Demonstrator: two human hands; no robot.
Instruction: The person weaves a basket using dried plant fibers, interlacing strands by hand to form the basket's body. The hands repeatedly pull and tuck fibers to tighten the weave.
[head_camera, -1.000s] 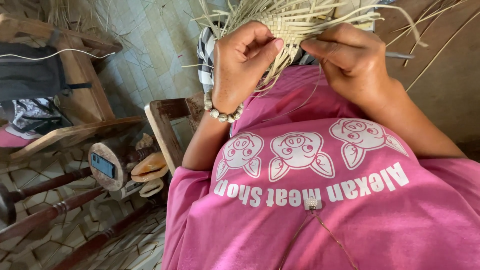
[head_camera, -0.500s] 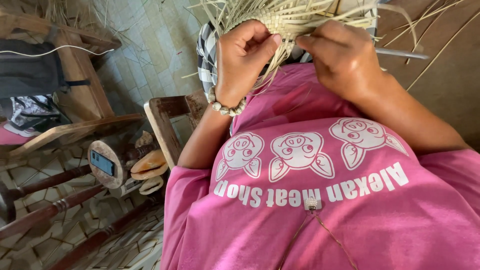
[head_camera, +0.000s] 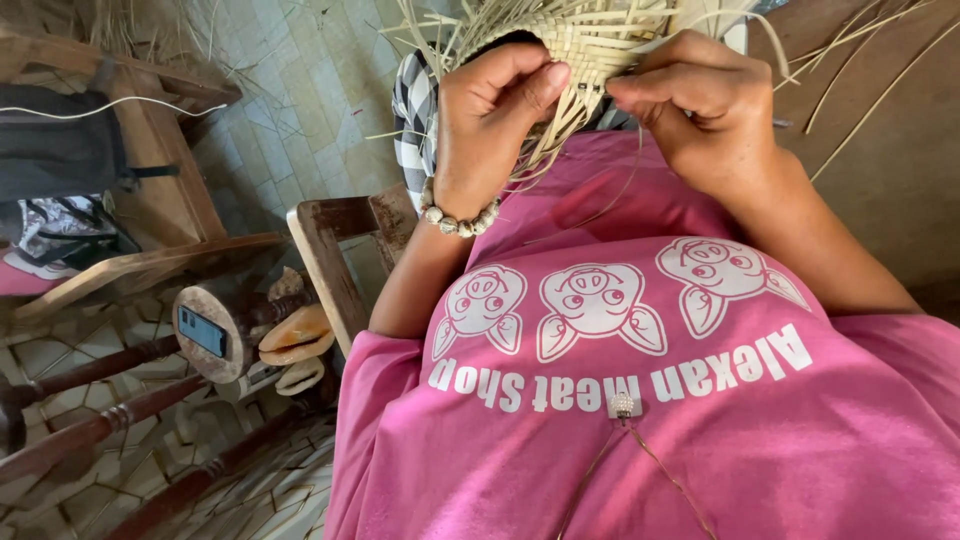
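Note:
A half-woven piece of pale straw (head_camera: 590, 35) rests over my lap at the top of the view, with loose strands sticking out on all sides. My left hand (head_camera: 495, 125), with a bead bracelet at the wrist, grips the woven edge between thumb and fingers. My right hand (head_camera: 700, 110) pinches thin straw strands at the same edge, close beside the left thumb. Below both hands my pink printed shirt (head_camera: 640, 400) fills the lower frame.
A wooden chair arm (head_camera: 330, 250) stands left of my elbow. A round wooden stump with a small blue device (head_camera: 205, 330) and tan sandals (head_camera: 295, 335) lie on the tiled floor. A wooden bench with dark bags (head_camera: 60, 150) is at far left. Loose straw lies on the brown surface (head_camera: 880, 130) at right.
Both hands have drawn closer together on the woven edge. The right hand moved left from the strands it was pulling and now pinches beside the left thumb.

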